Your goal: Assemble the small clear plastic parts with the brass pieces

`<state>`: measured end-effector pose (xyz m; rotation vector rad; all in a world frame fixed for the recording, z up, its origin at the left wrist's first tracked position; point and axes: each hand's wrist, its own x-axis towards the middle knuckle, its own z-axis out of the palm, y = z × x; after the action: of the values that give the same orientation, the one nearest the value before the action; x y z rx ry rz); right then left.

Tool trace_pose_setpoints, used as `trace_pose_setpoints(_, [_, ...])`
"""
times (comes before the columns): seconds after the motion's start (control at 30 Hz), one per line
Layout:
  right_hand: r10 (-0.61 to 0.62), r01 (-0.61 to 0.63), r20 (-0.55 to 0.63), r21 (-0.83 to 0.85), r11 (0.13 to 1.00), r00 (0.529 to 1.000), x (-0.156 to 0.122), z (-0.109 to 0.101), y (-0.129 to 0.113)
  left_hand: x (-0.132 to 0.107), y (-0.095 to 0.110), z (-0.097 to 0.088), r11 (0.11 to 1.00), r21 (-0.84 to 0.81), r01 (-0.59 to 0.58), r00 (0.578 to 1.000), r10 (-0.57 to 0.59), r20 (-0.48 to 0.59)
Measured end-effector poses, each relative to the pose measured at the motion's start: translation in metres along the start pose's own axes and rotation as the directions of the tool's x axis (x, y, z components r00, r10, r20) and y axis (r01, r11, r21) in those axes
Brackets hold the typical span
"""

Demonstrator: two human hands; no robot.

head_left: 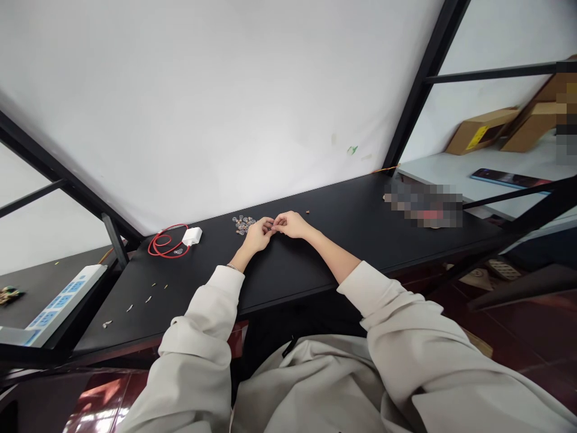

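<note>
My left hand (258, 234) and my right hand (291, 225) meet fingertip to fingertip over the black table (288, 276). The fingers of both are closed in a pinch. Whatever lies between them is too small and too covered to make out. Right beside my left hand, partly behind it, is a pile of small clear pieces with brown-orange bits (242, 224). Past my right hand, a tiny brown piece (307, 211) lies alone on the tabletop.
A white charger (192, 236) with a coiled red cable (155, 245) lies left. Several tiny scraps (130, 308) dot the left front. A power strip (67, 300) stands farther left. At right is a blurred-out item (424, 204). Black frame bars (412, 108) rise at both sides.
</note>
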<state>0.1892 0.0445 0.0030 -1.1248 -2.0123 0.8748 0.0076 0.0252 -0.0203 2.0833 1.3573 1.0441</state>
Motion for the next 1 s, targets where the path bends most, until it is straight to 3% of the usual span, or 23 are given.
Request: trace_pose_setpoints(1.0, [-0.009, 0.009, 0.013, 0.0, 1.0, 1.0, 0.0001, -0.0011, -0.0001, -0.0019, 0.0019, -0.0012, 0.998, 0.028, -0.061, 0.998, 0.061, 0.012])
